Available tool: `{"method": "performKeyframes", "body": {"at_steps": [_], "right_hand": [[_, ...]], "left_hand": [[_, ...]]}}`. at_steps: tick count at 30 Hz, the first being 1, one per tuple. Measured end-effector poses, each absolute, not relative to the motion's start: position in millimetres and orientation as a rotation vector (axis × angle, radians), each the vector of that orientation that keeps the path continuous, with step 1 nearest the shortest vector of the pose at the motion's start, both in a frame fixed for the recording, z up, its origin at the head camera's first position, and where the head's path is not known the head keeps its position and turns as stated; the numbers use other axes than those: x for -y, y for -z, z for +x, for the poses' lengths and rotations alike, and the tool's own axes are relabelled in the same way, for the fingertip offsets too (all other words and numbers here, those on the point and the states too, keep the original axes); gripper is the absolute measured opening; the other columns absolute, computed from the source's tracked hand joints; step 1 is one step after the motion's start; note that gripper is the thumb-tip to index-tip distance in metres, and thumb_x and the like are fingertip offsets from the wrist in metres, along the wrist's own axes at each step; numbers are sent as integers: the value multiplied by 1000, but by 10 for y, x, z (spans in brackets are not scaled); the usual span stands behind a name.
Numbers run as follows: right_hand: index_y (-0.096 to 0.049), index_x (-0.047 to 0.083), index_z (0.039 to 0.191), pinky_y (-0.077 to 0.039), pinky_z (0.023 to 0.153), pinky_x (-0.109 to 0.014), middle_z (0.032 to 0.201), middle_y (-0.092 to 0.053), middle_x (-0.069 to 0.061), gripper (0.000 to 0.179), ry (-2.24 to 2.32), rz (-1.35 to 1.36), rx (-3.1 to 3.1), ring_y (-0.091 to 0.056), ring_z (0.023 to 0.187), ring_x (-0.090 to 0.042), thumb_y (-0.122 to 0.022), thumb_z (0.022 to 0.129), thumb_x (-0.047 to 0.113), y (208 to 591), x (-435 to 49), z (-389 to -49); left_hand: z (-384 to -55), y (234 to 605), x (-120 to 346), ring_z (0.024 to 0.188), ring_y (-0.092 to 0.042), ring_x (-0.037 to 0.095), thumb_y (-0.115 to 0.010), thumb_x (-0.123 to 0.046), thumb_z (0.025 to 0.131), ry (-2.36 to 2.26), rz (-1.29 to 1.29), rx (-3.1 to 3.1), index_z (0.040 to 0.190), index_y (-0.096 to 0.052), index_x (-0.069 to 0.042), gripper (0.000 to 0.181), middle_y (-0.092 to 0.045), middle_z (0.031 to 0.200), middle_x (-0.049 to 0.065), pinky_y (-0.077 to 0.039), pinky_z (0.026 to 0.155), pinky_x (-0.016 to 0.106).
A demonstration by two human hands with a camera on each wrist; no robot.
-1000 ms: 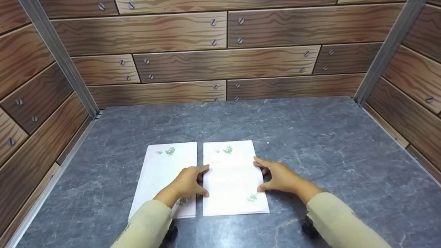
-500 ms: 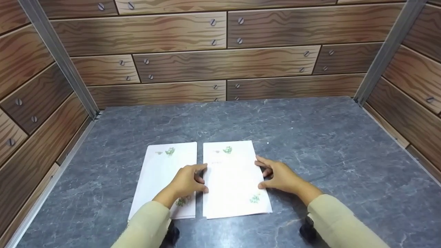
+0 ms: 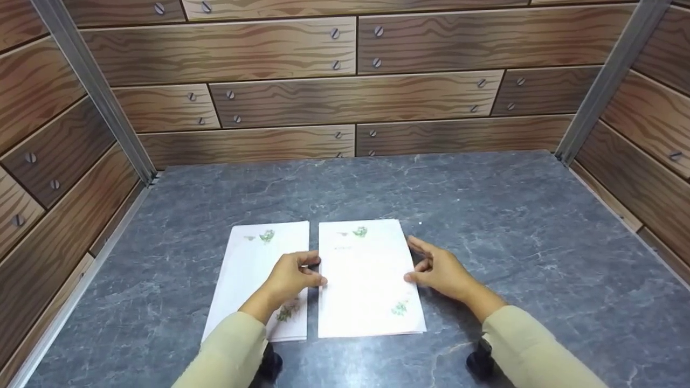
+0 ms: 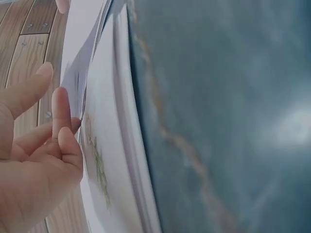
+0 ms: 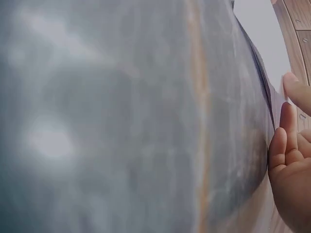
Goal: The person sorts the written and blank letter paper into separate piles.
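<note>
Two piles of white paper with small green plant prints lie side by side, a narrow gap between them. At the right pile [image 3: 364,280], my left hand [image 3: 288,277] has its thumb and fingertips at the left edge. Its wrist passes over the left pile [image 3: 261,250]. My right hand [image 3: 444,272] is at the opposite edge, thumb touching the paper's side and forefinger extended just beside it. In the left wrist view, the left pile [image 4: 107,116] shows layered edges below relaxed fingers [image 4: 60,107]. The right wrist view shows the right pile [image 5: 262,34] beside loosely bent fingers [image 5: 286,126].
The dark grey marbled table [image 3: 512,215] extends behind and to both sides of the paper. Wood-print panels [image 3: 280,48] with metal corner posts [image 3: 97,91] enclose the back and sides.
Both hands slid slightly forward along the right pile's sides. Half a second ago its near edge jutted out unevenly; now it lies more even. The left pile stayed put.
</note>
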State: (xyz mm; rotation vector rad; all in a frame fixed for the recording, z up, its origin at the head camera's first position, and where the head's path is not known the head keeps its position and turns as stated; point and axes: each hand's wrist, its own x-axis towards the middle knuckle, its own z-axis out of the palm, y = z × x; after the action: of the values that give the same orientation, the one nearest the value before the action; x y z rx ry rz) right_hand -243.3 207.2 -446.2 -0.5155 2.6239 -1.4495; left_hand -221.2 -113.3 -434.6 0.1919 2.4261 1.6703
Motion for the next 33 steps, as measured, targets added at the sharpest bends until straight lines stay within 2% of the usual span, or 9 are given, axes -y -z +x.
{"method": "performKeyframes", "body": {"at_steps": [5,9,16,23,29,33], "right_hand": [[-34,-9,142,-48,59,-21,138,-46,-23,79,1493,-428,-2600,-62,76,-16,-78,79,6,4456,-2038,-2428],[-37,-11,140,-52,65,-20,132,-51,-26,73,1570,-344,-2537,-64,81,-17,-76,80,6,4450,-2011,-2419],[-39,-16,135,-55,74,-26,121,-57,-29,63,1774,-290,-2365,-64,89,-18,-70,84,0,4451,-1988,-2399],[-43,-8,138,-57,72,-31,108,-63,-19,57,1881,-192,-2287,-65,86,-20,-66,87,-2,4459,-1958,-2395],[-47,0,139,-57,64,-29,99,-63,-13,56,1903,-94,-2349,-64,78,-18,-67,87,-1,4460,-1941,-2394],[-48,5,140,-56,62,-28,98,-62,-13,56,1925,-58,-2367,-63,76,-17,-67,87,0,4458,-1940,-2396]], "left_hand": [[-2231,4361,1093,98,-62,22,-74,2,80,-1721,84,-2420,133,-46,12,61,-60,120,20,-52,86,30],[-2242,4352,1066,102,-59,23,-72,0,83,-1748,34,-2409,132,-48,11,57,-62,112,15,-51,87,31],[-2264,4332,1022,87,-54,17,-69,-5,87,-1754,-21,-2413,131,-51,10,50,-60,98,7,-49,73,28],[-2275,4319,1005,69,-52,15,-68,-2,86,-1770,0,-2429,134,-50,5,51,-60,87,6,-47,59,26],[-2269,4287,971,73,-59,16,-67,-1,87,-1827,-42,-2361,141,-45,-3,58,-60,89,8,-56,64,29],[-2272,4287,932,70,-57,15,-66,1,88,-1857,-60,-2349,144,-42,-6,62,-57,87,8,-56,60,29]]}}
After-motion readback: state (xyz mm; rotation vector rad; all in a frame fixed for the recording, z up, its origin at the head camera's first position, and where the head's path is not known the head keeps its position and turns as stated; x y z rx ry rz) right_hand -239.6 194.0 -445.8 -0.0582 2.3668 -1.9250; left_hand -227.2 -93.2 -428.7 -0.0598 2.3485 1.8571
